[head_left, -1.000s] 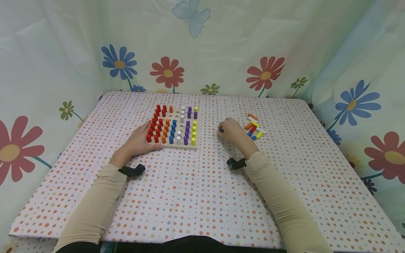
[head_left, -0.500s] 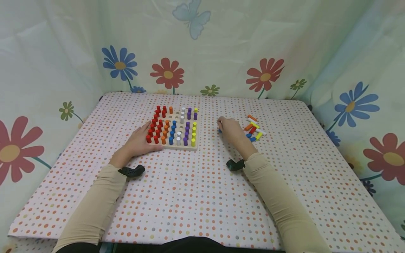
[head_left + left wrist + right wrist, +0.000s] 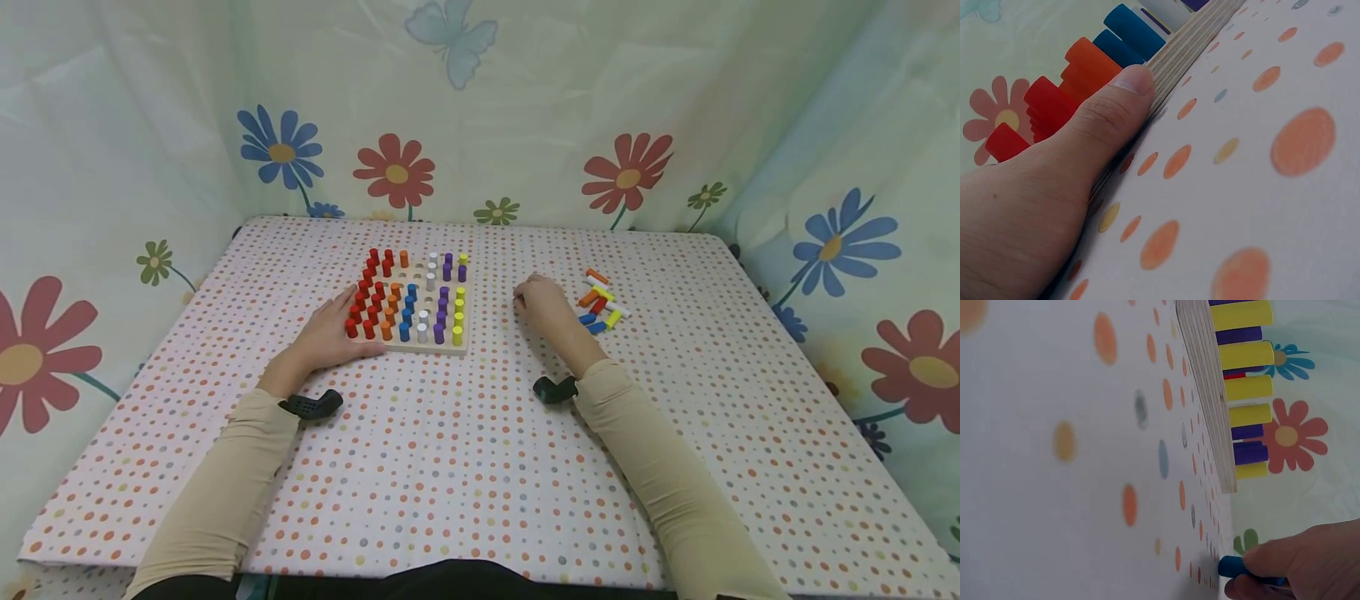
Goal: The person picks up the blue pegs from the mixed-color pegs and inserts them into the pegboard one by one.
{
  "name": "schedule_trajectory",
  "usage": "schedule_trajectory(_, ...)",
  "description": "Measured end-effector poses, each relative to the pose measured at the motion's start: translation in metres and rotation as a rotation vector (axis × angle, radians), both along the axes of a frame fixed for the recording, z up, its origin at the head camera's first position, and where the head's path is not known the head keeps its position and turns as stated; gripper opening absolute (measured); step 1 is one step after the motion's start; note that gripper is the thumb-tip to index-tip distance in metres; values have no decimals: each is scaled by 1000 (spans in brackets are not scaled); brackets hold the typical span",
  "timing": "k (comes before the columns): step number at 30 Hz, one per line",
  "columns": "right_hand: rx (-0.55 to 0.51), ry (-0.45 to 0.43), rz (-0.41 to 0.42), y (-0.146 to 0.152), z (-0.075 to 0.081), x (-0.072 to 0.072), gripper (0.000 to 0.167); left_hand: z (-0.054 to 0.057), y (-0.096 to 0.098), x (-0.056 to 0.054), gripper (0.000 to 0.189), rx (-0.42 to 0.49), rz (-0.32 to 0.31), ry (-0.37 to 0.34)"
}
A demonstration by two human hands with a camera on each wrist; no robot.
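Observation:
In the head view, a wooden pegboard [image 3: 467, 317] stands left of centre, with upright red, orange, blue, white, purple and yellow pegs. Some of its holes show bare, mostly towards the back. My left hand [image 3: 330, 337] rests against its near left corner. The straight thumb [image 3: 1100, 119] lies along the front edge, while the other fingers reach up the left side. Right of the board, my right hand [image 3: 546, 307] is low over the table. Its thumb and fingers pinch a blue peg [image 3: 1232, 567], seen in the right wrist view but hidden in the head view.
Several loose pegs lie in a small heap right of my right hand, among them a red peg [image 3: 598, 306], a white peg [image 3: 618, 310] and an orange peg [image 3: 597, 275]. A dotted cloth [image 3: 450, 467] covers the table. Flowered curtains [image 3: 540, 100] stand behind it.
The blue peg at my right fingertips, partly visible earlier in the head view, is now covered by the fingers there. My right hand has shifted only slightly; my left hand and the board stay put.

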State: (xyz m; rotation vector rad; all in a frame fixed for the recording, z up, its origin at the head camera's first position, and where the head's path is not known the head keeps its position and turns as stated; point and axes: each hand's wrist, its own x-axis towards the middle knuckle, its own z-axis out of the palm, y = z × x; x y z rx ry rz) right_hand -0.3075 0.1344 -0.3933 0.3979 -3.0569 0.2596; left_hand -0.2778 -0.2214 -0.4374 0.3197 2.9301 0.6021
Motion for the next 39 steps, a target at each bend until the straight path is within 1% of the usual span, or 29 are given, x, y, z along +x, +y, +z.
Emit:
schedule_trajectory(3,-22,-5,3,-3,1,-1,26,1,-2,0,131,-3,6,0)
schedule_trajectory(6,-112,20,11,-8,5,-1,26,2,-4,-1,131,-8,8,4)
schedule_trajectory(9,-193,72,29,-15,14,-2,24,2,-3,-2,130,-17,-3,8)
schedule_trajectory(11,-215,109,51,-24,24,-2,23,3,-2,-4,129,-15,-13,13)
schedule_trajectory(13,-203,139,96,-37,35,-5,21,3,-1,-5,128,-14,-19,20)
schedule_trajectory(15,-170,139,166,-54,46,-10,20,2,0,-5,128,-12,-15,27)
schedule_trajectory(17,-122,102,245,-73,54,-18,20,1,0,-4,128,-12,-9,29)
schedule_trajectory(19,-55,48,313,-92,58,-26,22,-1,1,-3,128,-8,-6,26)
schedule_trajectory(21,18,-5,359,-110,59,-33,24,-3,2,-1,128,0,-5,20)
schedule_trajectory(23,79,-35,395,-125,57,-39,25,-5,3,0,128,8,-3,16)
schedule_trajectory(25,110,-47,415,-136,55,-42,24,-7,4,1,128,13,-3,20)
schedule_trajectory(27,130,-63,416,-144,52,-44,22,-8,5,1,127,17,-8,25)
schedule_trajectory(31,144,-87,406,-151,46,-45,20,-8,5,2,126,23,-16,29)
schedule_trajectory(33,135,-97,399,-152,45,-45,19,-7,5,2,126,22,-15,26)
schedule_trajectory(39,111,-61,410,-152,44,-49,17,-2,2,2,126,24,-11,26)
